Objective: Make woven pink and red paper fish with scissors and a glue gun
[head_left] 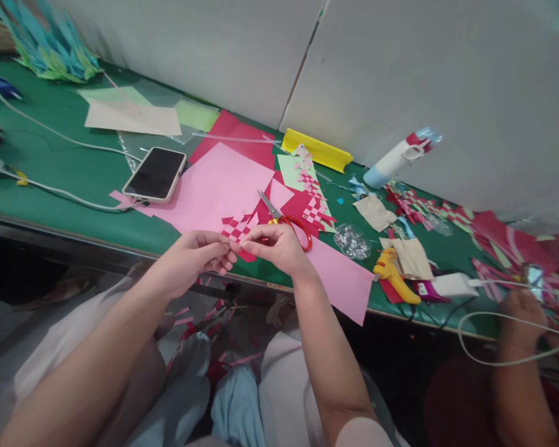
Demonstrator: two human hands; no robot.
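A pink-and-red checkered woven paper piece (240,226) shows just above my fingertips, partly hidden by them. My left hand (198,257) has its fingers curled, thumb and forefinger pinched at the lower edge of the woven piece. My right hand (274,247) pinches there too, its fingertips nearly touching the left ones. Scissors with red handles (299,228) lie right behind my right hand, blades toward the back. Under them are pink paper sheets (228,180). Another woven strip (311,186) rests on light green paper behind the scissors.
A phone (155,174) with a white cable lies at left. To the right are a bag of small metal pieces (353,241), a yellow glue gun (394,276) and a white bottle (398,160). Another person's hands (524,313) hold a phone at far right. Paper scraps litter the floor.
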